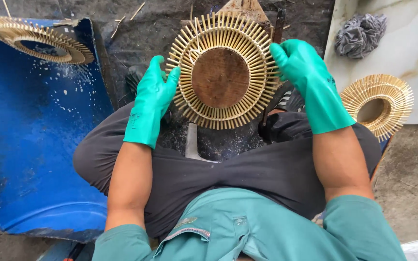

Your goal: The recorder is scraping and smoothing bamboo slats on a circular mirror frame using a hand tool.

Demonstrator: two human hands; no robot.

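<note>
A big blue plastic barrel half (30, 145) lies at the left, with a bamboo-stick ring (37, 39) resting on its upper edge. At the right, another stick ring (378, 104) sits beside a pale marbled slab (412, 53) carrying a crumpled grey rag (360, 34).

Craft workshop: bamboo-stick rings (377, 104) lying about, grimy floor (160, 24).
</note>
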